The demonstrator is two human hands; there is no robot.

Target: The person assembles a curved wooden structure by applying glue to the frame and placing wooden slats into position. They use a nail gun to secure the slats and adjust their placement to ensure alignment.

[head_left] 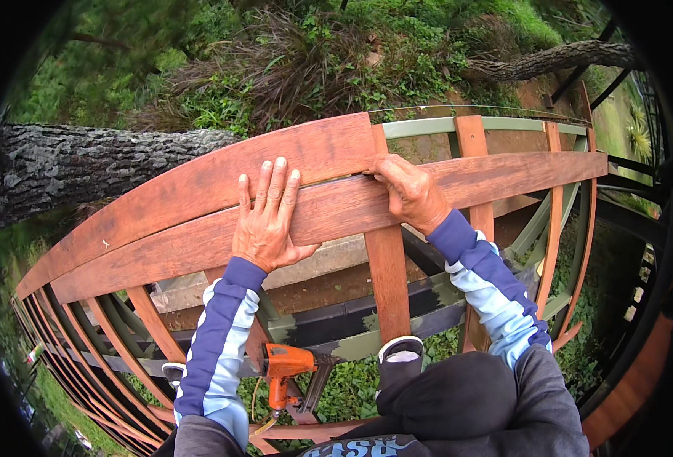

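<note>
In the head view, I am watching a near plank (329, 208) lying as a long reddish bow across the middle of the frame, over wooden slats (387, 282). A far plank (199, 179) is running along its upper edge at the left and centre, with a narrow dark gap showing between them. If the hands were pushing unevenly, the near plank could be skewing and that gap could be ending up wider at one end; fingers caught along the seam could be getting pinched. The orange nail gun (283, 371), sitting at lower centre near the left sleeve, could be tipping if a leg or forearm were knocking it.

The left hand (268, 225) is lying flat and open, its fingers spreading up across the seam onto the far plank, its forearm rising from lower left. The right hand (411, 194) is curling its fingers at the near plank's upper edge, beside the far plank's right end, its forearm slanting in from lower right; whether it is truly gripping, I cannot tell.
</note>
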